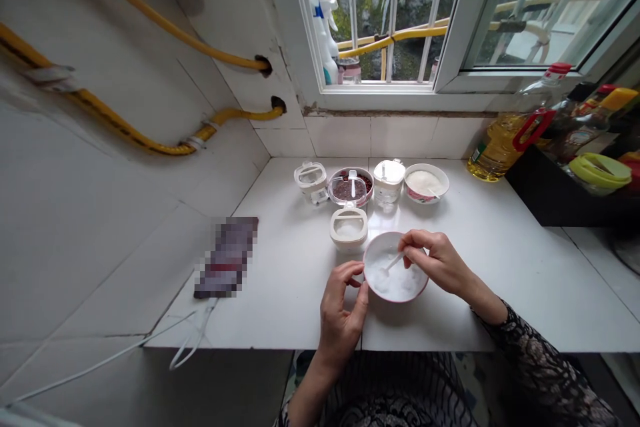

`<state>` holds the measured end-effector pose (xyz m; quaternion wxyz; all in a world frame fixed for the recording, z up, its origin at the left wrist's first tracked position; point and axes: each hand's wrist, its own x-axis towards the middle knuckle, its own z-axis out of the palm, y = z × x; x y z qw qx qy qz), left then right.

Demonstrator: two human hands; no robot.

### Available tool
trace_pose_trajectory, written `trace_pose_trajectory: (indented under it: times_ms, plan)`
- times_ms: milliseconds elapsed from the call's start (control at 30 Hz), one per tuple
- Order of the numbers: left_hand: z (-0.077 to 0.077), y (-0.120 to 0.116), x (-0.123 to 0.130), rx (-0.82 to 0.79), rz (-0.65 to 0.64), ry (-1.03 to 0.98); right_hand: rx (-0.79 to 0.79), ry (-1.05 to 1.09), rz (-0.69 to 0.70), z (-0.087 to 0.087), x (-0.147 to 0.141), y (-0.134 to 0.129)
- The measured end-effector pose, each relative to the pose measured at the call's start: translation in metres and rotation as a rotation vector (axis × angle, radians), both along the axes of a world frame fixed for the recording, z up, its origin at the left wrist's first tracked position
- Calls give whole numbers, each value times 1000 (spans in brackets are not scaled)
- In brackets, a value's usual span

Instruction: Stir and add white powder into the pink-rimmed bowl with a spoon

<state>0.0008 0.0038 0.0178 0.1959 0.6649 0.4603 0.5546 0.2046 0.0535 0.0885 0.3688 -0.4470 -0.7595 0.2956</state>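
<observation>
My right hand (440, 263) pinches the handle of a small white spoon (393, 263), its tip down in white granules (400, 285). The granules lie in a bowl (395, 301) with a pinkish rim near the counter's front. With thumb and fingertips, my left hand (343, 313) grips the left side of this bowl. Just behind it stands a seasoning jar (349, 230) with its clear lid raised and white contents inside.
Behind are two more seasoning jars (311, 181) (389, 190), a bowl of dark red bits (367, 177) and a bowl of white grains (426, 181). An oil bottle (493, 147) and a black box (550, 190) of bottles stand right. A blurred-out object (227, 257) with a cable lies left.
</observation>
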Motion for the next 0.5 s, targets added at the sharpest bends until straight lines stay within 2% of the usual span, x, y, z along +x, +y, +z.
trace_pose_trajectory:
  times_ms: [133, 300, 500]
  plan:
    - [0, 0, 0, 9, 0, -6, -43, 66, -53, 0, 3, 1]
    - [-2, -10, -1, -16, -27, 26, 165, -93, -92, -7, 6, 4]
    - [-9, -20, 1, -55, -40, 32, 229, -115, -103, -9, 8, 5]
